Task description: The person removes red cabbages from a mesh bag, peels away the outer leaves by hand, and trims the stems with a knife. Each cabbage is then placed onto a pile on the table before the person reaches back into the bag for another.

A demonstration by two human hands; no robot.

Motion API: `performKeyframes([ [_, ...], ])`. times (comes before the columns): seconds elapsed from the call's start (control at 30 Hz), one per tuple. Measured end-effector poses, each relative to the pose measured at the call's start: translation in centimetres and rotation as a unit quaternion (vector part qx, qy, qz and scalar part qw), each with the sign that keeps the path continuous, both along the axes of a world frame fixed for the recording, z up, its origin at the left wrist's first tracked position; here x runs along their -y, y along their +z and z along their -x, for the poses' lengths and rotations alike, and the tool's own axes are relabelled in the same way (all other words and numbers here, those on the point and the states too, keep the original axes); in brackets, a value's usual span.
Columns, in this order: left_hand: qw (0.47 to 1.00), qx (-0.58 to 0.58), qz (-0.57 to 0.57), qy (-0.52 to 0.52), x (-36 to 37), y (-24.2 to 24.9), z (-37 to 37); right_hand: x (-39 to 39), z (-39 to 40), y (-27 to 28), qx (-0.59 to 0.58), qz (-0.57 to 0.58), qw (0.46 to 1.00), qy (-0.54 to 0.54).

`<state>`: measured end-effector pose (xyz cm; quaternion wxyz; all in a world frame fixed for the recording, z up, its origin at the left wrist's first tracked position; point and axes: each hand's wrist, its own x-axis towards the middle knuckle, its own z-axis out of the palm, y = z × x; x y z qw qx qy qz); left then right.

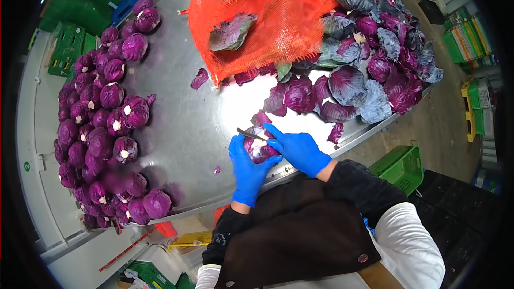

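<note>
Red cabbage (258,150) beside loose leaves (369,64)

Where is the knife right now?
In the head view, the knife lies low of centre, its blade across the top of the red cabbage held between the left hand and right hand, at the steel table's near edge.

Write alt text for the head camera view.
Two blue-gloved hands, left hand and right hand, hold a red cabbage and a knife over a steel table. Trimmed cabbages are heaped left; an orange net sack and loose leaves lie beyond.
</note>
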<state>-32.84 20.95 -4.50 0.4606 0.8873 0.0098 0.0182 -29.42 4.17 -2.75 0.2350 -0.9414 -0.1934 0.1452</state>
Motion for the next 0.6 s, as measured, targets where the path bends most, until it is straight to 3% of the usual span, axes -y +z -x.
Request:
performKeyframes([
  [0.07, 0.998, -0.024, 0.021, 0.051, 0.3, -0.4, -0.1, -0.2, -1.3, -0.7, 0.065, -0.04, 0.997, 0.011],
  [0.1, 0.998, -0.021, 0.021, 0.062, 0.3, -0.6, 0.0, -0.1, -1.7, -1.5, 0.122, -0.011, 0.99, 0.072],
  [0.2, 0.997, -0.018, 0.056, 0.052, 0.0, -0.7, -0.1, 0.3, -4.0, -0.6, 0.151, -0.076, 0.982, 0.085],
  [0.23, 1.0, 0.007, -0.005, 0.018, 0.3, -1.0, 1.0, 0.9, -5.4, -2.4, 0.127, -0.028, 0.99, 0.051],
  [0.27, 0.996, 0.059, -0.059, -0.01, 0.4, -1.1, 1.8, 1.5, -7.2, -4.6, -0.041, -0.036, 0.998, -0.03],
  [0.33, 0.999, 0.036, 0.001, 0.015, 0.2, -1.6, 1.9, 1.3, -7.6, -5.3, -0.132, -0.079, 0.983, -0.099],
  [0.37, 0.999, 0.037, 0.002, 0.014, -0.1, -1.8, 2.2, 0.7, -6.6, -4.4, -0.107, -0.139, 0.976, -0.127],
  [0.43, 0.991, 0.024, 0.13, 0.039, -1.2, -2.2, 1.7, -0.2, -6.3, -5.1, -0.056, -0.21, 0.959, -0.182],
  [0.47, 0.991, 0.023, 0.127, 0.037, -1.7, -2.2, 1.7, 0.1, -7.1, -7.7, -0.056, -0.213, 0.958, -0.184],
  [0.53, 0.991, 0.095, 0.088, 0.014, -2.3, -2.0, 1.9, 2.1, -9.5, -11.8, -0.1, -0.237, 0.914, -0.315],
  [0.6, 0.988, 0.089, 0.122, 0.034, -2.9, -2.3, 1.6, 4.5, -9.6, -8.3, -0.023, -0.073, 0.929, -0.362],
])
